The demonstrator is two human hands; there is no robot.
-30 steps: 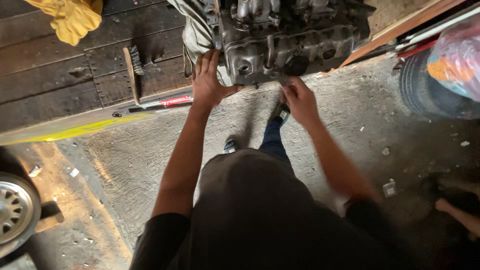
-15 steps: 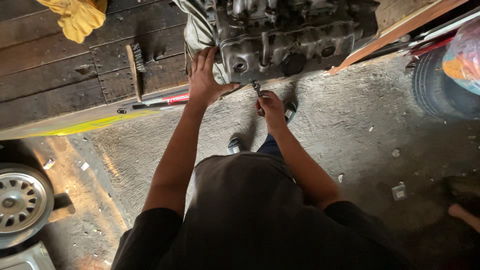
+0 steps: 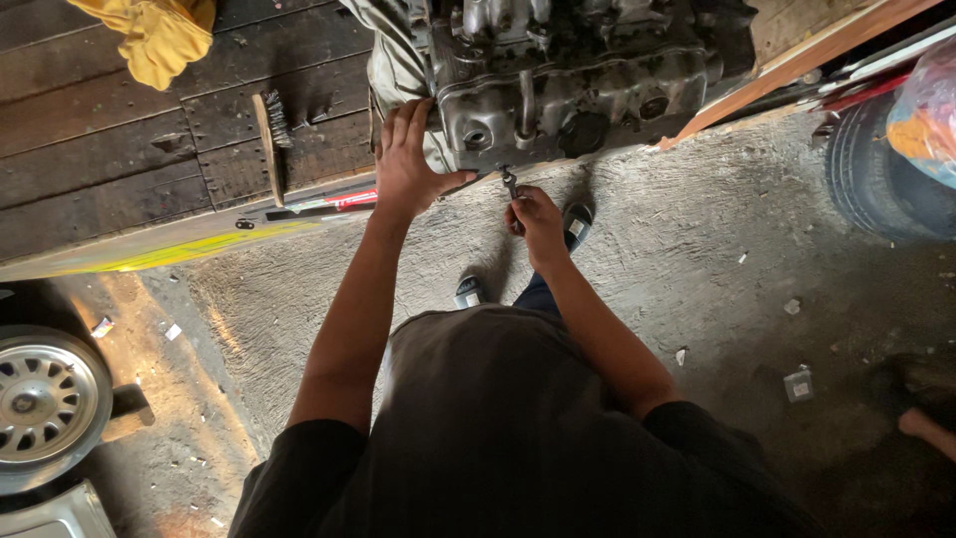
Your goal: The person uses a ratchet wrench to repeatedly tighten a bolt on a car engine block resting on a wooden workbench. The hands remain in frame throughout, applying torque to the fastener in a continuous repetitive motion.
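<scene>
Metal is what both hands are meeting here: a grimy grey engine block (image 3: 558, 90) is sitting at the edge of a dark wooden platform (image 3: 119, 149), overhanging the rough concrete floor (image 3: 697, 269). The left hand (image 3: 408, 154) is lying flat and spread against the block's near corner, fingers wide, bracing rather than gripping. The right hand (image 3: 536, 219) is closing around a small wrench (image 3: 511, 184), whose head is reaching up to the underside of the casting, just below a row of round ports.

The block is looking very heavy and fully rigid, likely oily on its faces, so a flat palm on a broad corner is seeming the sound way to steady it. The wrench is slim, stiff and light; holding it low on the shank, as the hand is doing, is giving leverage, though a greasy handle could slip.

A wire brush (image 3: 269, 139) is lying on the planks to the left, a yellow cloth (image 3: 159, 35) beyond it, a red-handled tool (image 3: 329, 204) along the platform edge, and a tyre (image 3: 876, 169) at the right.
</scene>
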